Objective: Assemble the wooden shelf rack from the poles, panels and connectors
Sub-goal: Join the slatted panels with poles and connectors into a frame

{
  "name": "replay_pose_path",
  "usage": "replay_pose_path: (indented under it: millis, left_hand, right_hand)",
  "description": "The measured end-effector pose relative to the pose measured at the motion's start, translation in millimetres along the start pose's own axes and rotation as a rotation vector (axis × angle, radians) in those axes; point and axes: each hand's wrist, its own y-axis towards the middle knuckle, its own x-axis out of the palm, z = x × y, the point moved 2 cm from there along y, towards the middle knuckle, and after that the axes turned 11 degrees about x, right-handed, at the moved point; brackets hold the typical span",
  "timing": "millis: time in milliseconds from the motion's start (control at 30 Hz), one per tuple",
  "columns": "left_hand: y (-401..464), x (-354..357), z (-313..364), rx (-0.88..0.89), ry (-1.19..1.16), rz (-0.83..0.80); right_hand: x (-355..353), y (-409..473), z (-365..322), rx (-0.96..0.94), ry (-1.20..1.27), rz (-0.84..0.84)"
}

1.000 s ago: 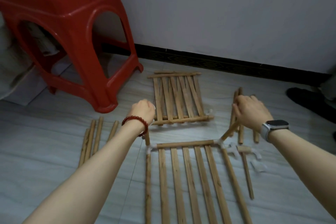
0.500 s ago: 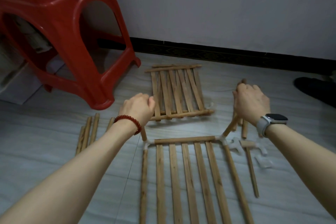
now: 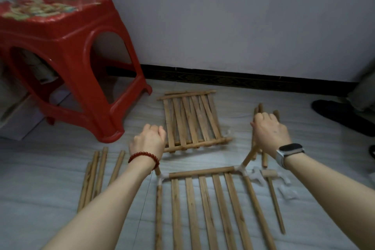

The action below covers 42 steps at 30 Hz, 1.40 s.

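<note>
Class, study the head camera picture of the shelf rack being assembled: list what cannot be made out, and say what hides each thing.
- Near end of the slatted panel: head view, cut off by the bottom edge.
- Top of the left pole: covered by the left hand.
- Top of the right pole: covered by the right hand.
- White connectors beside the mallet: too blurred to count.

Red plastic stool [image 3: 67, 63] on tiled floor [image 3: 284, 111], left of frame, printed seat top. Grey wall [image 3: 223, 16] with black skirting [image 3: 233, 78]. Dark shoe [image 3: 343, 116] far right
</note>
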Motion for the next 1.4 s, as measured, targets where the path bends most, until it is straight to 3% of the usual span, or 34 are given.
replay_pose_path:
  millis: [133, 300, 400, 467, 567, 700, 833, 1067, 1233, 1400]
  left_hand:
    - [1, -1, 9, -0.009, 0.011, -0.010]
    - [2, -12, 4, 0.096, 0.154, -0.178]
    - [-6, -22, -1, 0.170, 0.153, -0.184]
    - [-20, -29, -3, 0.226, 0.062, -0.077]
    - [-54, -36, -11, 0.328, -0.118, 0.060]
    - [-77, -28, -37, 0.311, -0.217, 0.074]
    - [-76, 5, -70, 0.263, -0.119, -0.054]
    - [-35, 88, -113, 0.107, 0.007, -0.311]
    - [-25, 130, -126, -0.003, -0.025, -0.329]
    - [-15, 128, -127, -0.033, -0.077, -0.269]
  right_hand:
    - [-7, -4, -7, -0.114, -0.174, -0.070]
    - [-21, -7, -21, -0.088, -0.302, -0.276]
    - [-28, -18, -28, -0.108, -0.411, -0.274]
    - [-27, -31, -36, -0.179, -0.355, -0.234]
    - [-19, -57, -58, -0.255, -0.075, -0.273]
    - [7, -78, -86, -0.325, 0.064, -0.324]
    - [50, -75, -118, -0.022, 0.419, -0.550]
    - [146, -26, -165, 0.870, 1.333, -0.893]
    - [204, 5, -178, 1.216, 1.557, -0.895]
    - [207, 16, -177, 1.245, 1.490, -0.896]
